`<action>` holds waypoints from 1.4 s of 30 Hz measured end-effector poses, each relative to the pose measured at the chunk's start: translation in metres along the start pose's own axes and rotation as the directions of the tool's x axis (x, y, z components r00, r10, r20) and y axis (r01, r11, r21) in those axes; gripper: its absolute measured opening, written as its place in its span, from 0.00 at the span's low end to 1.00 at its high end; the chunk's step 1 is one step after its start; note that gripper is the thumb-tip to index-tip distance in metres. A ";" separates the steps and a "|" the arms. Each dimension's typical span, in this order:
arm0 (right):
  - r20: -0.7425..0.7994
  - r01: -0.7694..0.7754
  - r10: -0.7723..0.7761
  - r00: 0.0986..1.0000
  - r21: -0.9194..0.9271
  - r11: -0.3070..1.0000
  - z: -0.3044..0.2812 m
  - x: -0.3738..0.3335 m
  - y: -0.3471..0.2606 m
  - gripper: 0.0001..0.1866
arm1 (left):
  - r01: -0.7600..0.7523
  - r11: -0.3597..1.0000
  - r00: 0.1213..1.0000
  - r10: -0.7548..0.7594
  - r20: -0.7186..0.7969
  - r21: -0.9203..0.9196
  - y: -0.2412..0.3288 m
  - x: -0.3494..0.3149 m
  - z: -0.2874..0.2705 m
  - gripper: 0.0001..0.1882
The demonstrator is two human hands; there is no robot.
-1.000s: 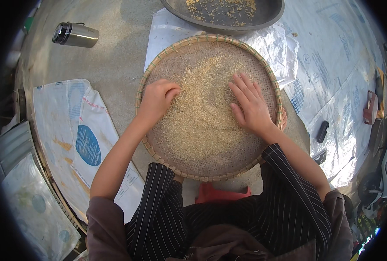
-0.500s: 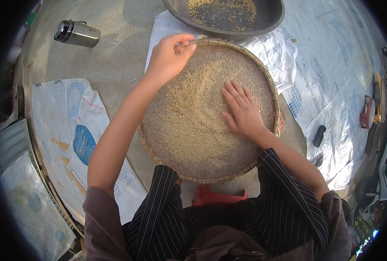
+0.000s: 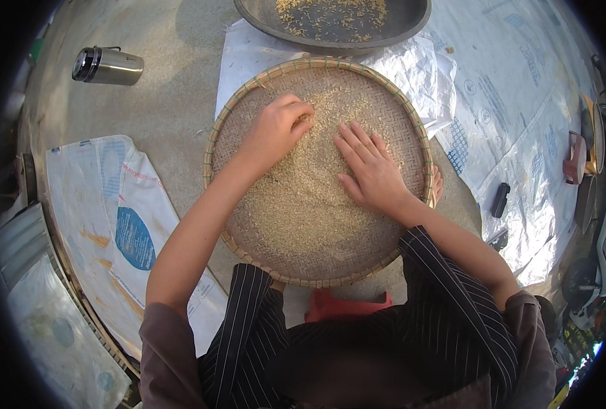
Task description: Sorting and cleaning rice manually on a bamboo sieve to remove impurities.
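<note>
Left hand (image 3: 273, 133) has come off the far-left rim since half a second ago, and I now have it back over the grain (image 3: 303, 211), its fingers curled toward the thumb; whether anything is pinched between them, I can't tell from here. Right hand (image 3: 374, 170) is much as it was, lying palm down with fingers stretched out on the grain's right side, grasping nothing that I can see. That pale grain is spread across the round woven tray (image 3: 215, 146), thickest through the middle. My whole view has slid a touch, so the basin and flask sit farther left in it. Around the tray it's snug: the dark basin (image 3: 347, 46), with yellow grain inside, stands just past the far rim, over a white sheet (image 3: 245, 58); striped trouser legs (image 3: 245, 296) crowd the near rim, a red stool (image 3: 344, 307) showing between them. A bare foot (image 3: 438, 185) peeks out just beside the right rim. Farther out, I've got the steel flask (image 3: 117, 68) upper left, a printed sack (image 3: 88, 174) on the left, and a small black object (image 3: 500, 200) on the shiny plastic sheeting (image 3: 510, 129) to the right.
</note>
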State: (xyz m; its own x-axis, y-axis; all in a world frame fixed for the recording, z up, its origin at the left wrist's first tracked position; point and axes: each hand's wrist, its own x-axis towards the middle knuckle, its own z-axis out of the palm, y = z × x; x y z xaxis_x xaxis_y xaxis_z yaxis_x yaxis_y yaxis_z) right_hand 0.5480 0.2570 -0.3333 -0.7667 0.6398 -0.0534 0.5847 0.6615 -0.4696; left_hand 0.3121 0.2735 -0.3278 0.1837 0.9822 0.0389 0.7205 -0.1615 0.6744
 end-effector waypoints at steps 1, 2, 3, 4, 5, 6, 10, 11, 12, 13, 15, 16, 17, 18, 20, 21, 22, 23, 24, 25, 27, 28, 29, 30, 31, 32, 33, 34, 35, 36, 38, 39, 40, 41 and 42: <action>0.001 0.003 -0.003 1.000 -0.003 1.000 -0.001 0.000 0.001 0.33 | -0.001 1.000 1.000 0.001 0.001 -0.001 0.001 0.001 0.000 0.11; 0.001 0.007 -0.007 1.000 -0.005 1.000 -0.002 0.000 0.002 0.33 | 0.007 1.000 1.000 -0.007 0.027 0.031 0.001 0.002 -0.001 0.09; 0.000 0.007 -0.007 1.000 -0.005 1.000 -0.002 -0.001 0.003 0.33 | 0.014 0.998 0.998 -0.017 0.053 0.064 0.002 0.003 -0.002 0.07; 0.010 0.034 -0.034 0.999 0.024 0.999 -0.002 -0.004 0.004 0.34 | 0.014 0.998 0.998 -0.018 0.054 0.064 0.004 0.003 -0.003 0.07; 0.018 0.061 -0.062 0.998 0.055 0.997 -0.001 -0.007 0.005 0.34 | 0.013 0.998 0.994 -0.020 0.107 0.067 0.007 0.001 -0.004 0.07; 0.017 0.062 -0.063 0.998 0.058 0.996 0.001 -0.012 0.004 0.34 | 0.012 0.997 0.987 -0.023 0.161 0.070 0.011 -0.003 -0.006 0.06; 0.208 0.364 -0.392 0.896 0.162 0.917 0.003 -0.038 0.011 0.36 | -0.116 0.984 0.967 0.080 0.242 0.136 0.030 -0.024 -0.002 0.06; 0.254 0.436 -0.466 0.848 0.167 0.884 0.003 -0.042 0.013 0.37 | -0.094 0.983 0.982 0.065 0.175 0.160 0.037 -0.031 -0.002 0.08; 0.249 0.432 -0.463 0.851 0.169 0.886 0.003 -0.046 0.016 0.37 | -0.071 0.981 0.993 0.052 0.107 0.182 0.043 -0.036 -0.002 0.10; 0.254 0.556 -0.581 0.773 0.170 0.814 0.005 -0.049 0.019 0.37 | -0.075 0.980 0.992 0.055 0.111 0.183 0.044 -0.041 -0.002 0.10; 0.258 0.661 -0.681 0.686 0.169 0.731 0.009 -0.054 0.025 0.37 | 0.008 0.963 0.998 0.011 -0.066 0.270 0.040 -0.047 0.006 0.17; 0.283 0.694 -0.706 0.649 0.160 0.702 0.013 -0.051 0.024 0.36 | 0.007 0.962 0.998 0.011 -0.063 0.274 0.035 -0.050 0.009 0.17; 0.309 0.724 -0.728 0.612 0.151 0.673 0.016 -0.048 0.023 0.36 | 0.005 0.951 0.997 0.019 -0.075 0.308 0.030 -0.054 0.012 0.22; 0.305 0.723 -0.728 0.614 0.152 0.674 0.019 -0.045 0.023 0.36 | 0.004 0.941 0.996 0.028 -0.088 0.339 0.024 -0.058 0.014 0.26; 0.228 0.663 -0.662 0.714 0.084 0.744 0.019 -0.036 0.025 0.35 | 0.007 0.950 1.000 -0.001 -0.022 0.311 0.023 -0.059 0.020 0.28; 0.231 0.664 -0.664 0.711 0.088 0.742 0.019 -0.030 0.027 0.35 | 0.009 0.959 0.999 -0.023 0.046 0.282 0.022 -0.060 0.024 0.30; 0.248 0.541 -0.537 0.807 0.057 0.839 0.017 -0.024 0.027 0.34 | 0.014 0.958 0.999 -0.028 0.044 0.285 0.020 -0.061 0.025 0.30; 0.262 0.404 -0.396 0.880 0.025 0.915 0.015 -0.017 0.027 0.32 | 0.012 0.963 0.999 -0.022 0.035 0.268 0.016 -0.064 0.026 0.31; 0.264 0.409 -0.402 0.877 0.029 0.912 0.013 -0.011 0.026 0.32 | 0.010 0.968 1.000 -0.017 0.026 0.251 0.012 -0.067 0.027 0.33; 0.203 0.318 -0.308 0.930 -0.018 0.948 0.008 -0.007 0.026 0.31 | 0.013 0.969 1.000 -0.019 0.023 0.248 0.007 -0.071 0.029 0.33; 0.139 0.226 -0.217 0.966 -0.055 0.973 0.001 -0.001 0.026 0.30 | 0.051 0.957 0.998 -0.056 0.010 0.284 -0.004 -0.082 0.031 0.36; 0.041 0.178 -0.176 0.983 -0.030 0.984 -0.004 0.000 0.027 0.29 | 0.053 0.958 0.998 -0.057 0.009 0.281 -0.008 -0.085 0.032 0.36; -0.056 0.134 -0.134 0.989 0.000 0.991 -0.006 0.001 0.026 0.28 | 0.019 0.960 0.999 -0.030 0.033 0.279 -0.009 -0.088 0.032 0.38; -0.052 0.137 -0.137 0.989 -0.001 0.991 -0.007 0.002 0.024 0.28 | -0.014 0.961 0.998 -0.002 0.058 0.277 -0.010 -0.090 0.034 0.40; -0.124 0.069 -0.062 0.990 0.052 0.996 -0.005 0.003 0.021 0.27 | -0.011 0.961 0.998 -0.005 0.057 0.277 -0.009 -0.091 0.037 0.40; -0.190 0.006 0.015 0.982 0.110 0.994 -0.005 0.005 0.018 0.27 | -0.071 0.965 0.993 0.045 0.107 0.252 -0.006 -0.092 0.041 0.43; -0.209 -0.002 0.029 0.977 0.126 0.992 -0.004 0.008 0.014 0.26 | -0.130 0.966 0.983 0.096 0.154 0.224 -0.003 -0.091 0.045 0.45; -0.207 -0.001 0.027 0.978 0.126 0.992 -0.001 0.011 0.011 0.26 | -0.127 0.966 0.984 0.094 0.153 0.224 0.002 -0.091 0.052 0.45; -0.231 -0.013 0.047 0.972 0.148 0.989 0.002 0.013 0.010 0.26 | -0.200 0.962 0.963 0.158 0.219 0.186 0.008 -0.091 0.059 0.47; -0.253 -0.024 0.067 0.965 0.170 0.985 0.004 0.014 0.009 0.26 | -0.270 0.952 0.933 0.222 0.282 0.143 0.015 -0.092 0.065 0.48; -0.260 -0.026 0.074 0.963 0.184 0.983 0.003 0.016 0.007 0.25 | -0.324 0.930 0.907 0.253 0.337 0.172 0.031 -0.096 0.075 0.48; -0.268 -0.027 0.081 0.960 0.199 0.980 0.002 0.017 0.008 0.25 | -0.379 0.904 0.876 0.280 0.392 0.200 0.037 -0.099 0.078 0.48; -0.267 -0.027 0.081 0.960 0.199 0.980 0.001 0.016 0.009 0.25 | -0.378 0.904 0.876 0.280 0.392 0.199 0.040 -0.102 0.080 0.48; -0.279 -0.024 0.083 0.957 0.210 0.977 -0.002 0.016 0.011 0.24 | -0.479 0.867 0.811 0.377 0.447 0.139 0.043 -0.105 0.081 0.47; -0.291 -0.021 0.086 0.953 0.221 0.975 -0.005 0.015 0.014 0.24 | -0.572 0.817 0.732 0.468 0.494 0.073 0.045 -0.108 0.082 0.46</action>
State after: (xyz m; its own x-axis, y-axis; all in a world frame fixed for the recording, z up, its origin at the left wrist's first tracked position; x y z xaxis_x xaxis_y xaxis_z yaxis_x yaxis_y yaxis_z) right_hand 0.5459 0.2773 -0.3361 -0.6030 0.7805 0.1648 0.5278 0.5453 -0.6512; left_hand 0.3797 0.1527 -0.3622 0.8025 0.5964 -0.0198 0.5323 -0.7005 0.4754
